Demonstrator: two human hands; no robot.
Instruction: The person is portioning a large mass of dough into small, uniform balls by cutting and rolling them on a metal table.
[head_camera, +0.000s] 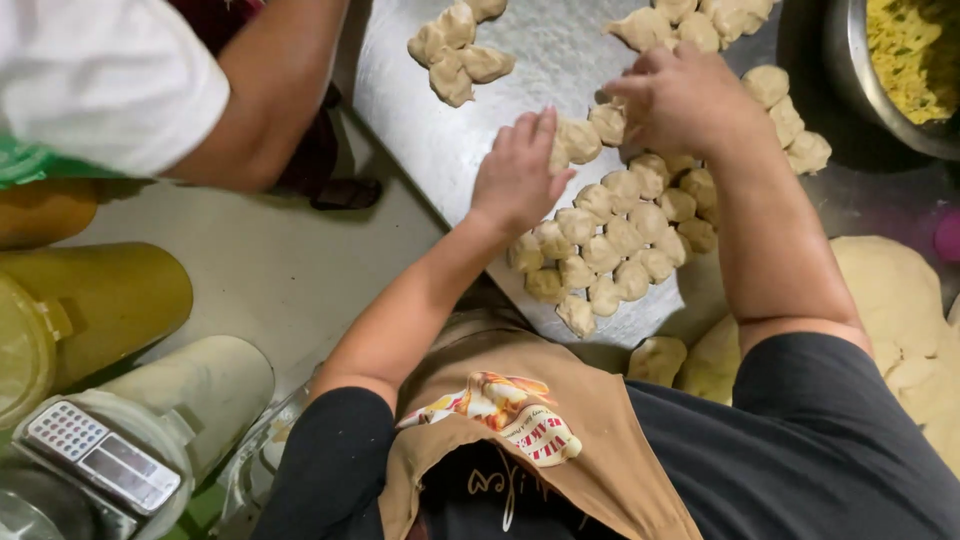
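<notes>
Nearest the camera, a brown apron (540, 440) over a dark shirt is seen, and beside it on the right a large slab of uncut dough (900, 320) lies on the worktop (440, 130), with two bigger lumps (690, 362) torn off at its near edge. To the left, low down, plastic tubs and a small scale (100, 462) are stacked on the floor side.

Just beyond the apron, a dense cluster of small dough pieces (620, 240) is gathered on the floured steel. The left hand (518, 175) is laid flat on the worktop at the cluster's far left edge, fingers together and extended, touching one piece (575, 140) but grasping nothing. The right hand (680, 100) is cupped palm-down over pieces at the cluster's far side; its fingers are curled, and whether a piece is enclosed beneath them cannot be told.

Farther off, two smaller groups of pieces (460, 50) (700, 20) are set apart, and a metal bowl of yellow filling (915, 55) stands at the far right. Another person's arm (270, 95) in a white sleeve reaches in from the far left.

By judgement, the portioning is well advanced, many pieces being divided already, though the large slab remains to be cut and no piece appears filled yet.
</notes>
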